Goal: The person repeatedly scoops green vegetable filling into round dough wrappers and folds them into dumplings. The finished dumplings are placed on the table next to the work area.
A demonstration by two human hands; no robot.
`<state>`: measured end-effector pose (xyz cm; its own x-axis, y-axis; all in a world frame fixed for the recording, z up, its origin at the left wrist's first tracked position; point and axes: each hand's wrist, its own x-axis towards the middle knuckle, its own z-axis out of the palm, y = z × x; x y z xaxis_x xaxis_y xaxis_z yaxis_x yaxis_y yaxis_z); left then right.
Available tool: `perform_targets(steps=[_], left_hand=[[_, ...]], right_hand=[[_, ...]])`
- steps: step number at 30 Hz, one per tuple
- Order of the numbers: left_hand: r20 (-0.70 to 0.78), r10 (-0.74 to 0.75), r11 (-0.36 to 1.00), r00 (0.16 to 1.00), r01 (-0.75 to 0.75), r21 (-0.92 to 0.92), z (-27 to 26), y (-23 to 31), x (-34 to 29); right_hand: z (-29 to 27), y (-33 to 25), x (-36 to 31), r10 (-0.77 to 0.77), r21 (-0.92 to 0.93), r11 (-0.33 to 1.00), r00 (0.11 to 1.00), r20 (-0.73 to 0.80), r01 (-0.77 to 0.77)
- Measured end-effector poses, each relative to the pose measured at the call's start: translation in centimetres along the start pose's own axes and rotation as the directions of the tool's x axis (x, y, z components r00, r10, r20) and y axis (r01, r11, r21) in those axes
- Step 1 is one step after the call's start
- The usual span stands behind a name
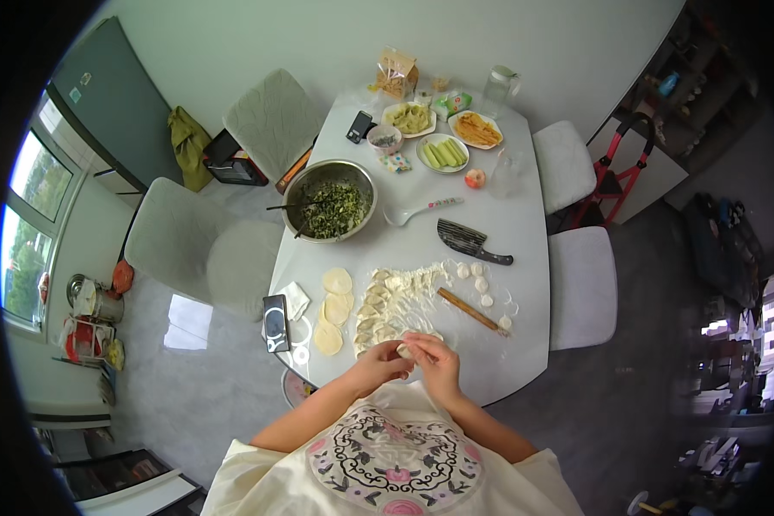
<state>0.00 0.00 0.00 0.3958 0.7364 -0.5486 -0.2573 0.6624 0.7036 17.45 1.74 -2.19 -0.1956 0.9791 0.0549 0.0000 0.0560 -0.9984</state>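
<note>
At the near edge of the table, my left hand (pixel 380 366) and my right hand (pixel 434 361) meet with fingers closed around a small pale dumpling (pixel 404 351), mostly hidden by the fingers. Just beyond them, folded dumplings (pixel 371 311) stand in a curved row on the floured tabletop. Several round dough wrappers (pixel 338 307) lie overlapping on the left. To the right rests a wooden rolling pin (pixel 471 310), with small dough pieces (pixel 480 282) beside it. Farther back on the left, a steel bowl (pixel 294 182) holds chopped green filling (pixel 335 212) and dark utensils.
A dark cleaver (pixel 469 241) and a white spoon (pixel 404 215) lie mid-table. Beyond them are plates of cucumber (pixel 443 155) and other food, plus a glass pitcher (pixel 497 89). A phone (pixel 276 323) sits at the left edge. Grey chairs (pixel 583 288) flank the table.
</note>
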Motion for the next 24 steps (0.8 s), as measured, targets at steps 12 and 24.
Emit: perform_targets(steps=[12, 24], left_hand=[[-0.527, -0.017, 0.999, 0.85, -0.011, -0.049, -8.0, -2.4, -2.5], [-0.59, -0.047, 0.994, 0.806, -0.02, -0.108, -10.1, -5.8, -4.4]], right_hand=[[-4.5, 13.5, 7.3, -0.087, -0.589, 0.807, 0.995, -0.038, 0.048], [-4.5, 17.4, 8.0, -0.083, -0.627, 0.772, 0.994, 0.073, 0.11]])
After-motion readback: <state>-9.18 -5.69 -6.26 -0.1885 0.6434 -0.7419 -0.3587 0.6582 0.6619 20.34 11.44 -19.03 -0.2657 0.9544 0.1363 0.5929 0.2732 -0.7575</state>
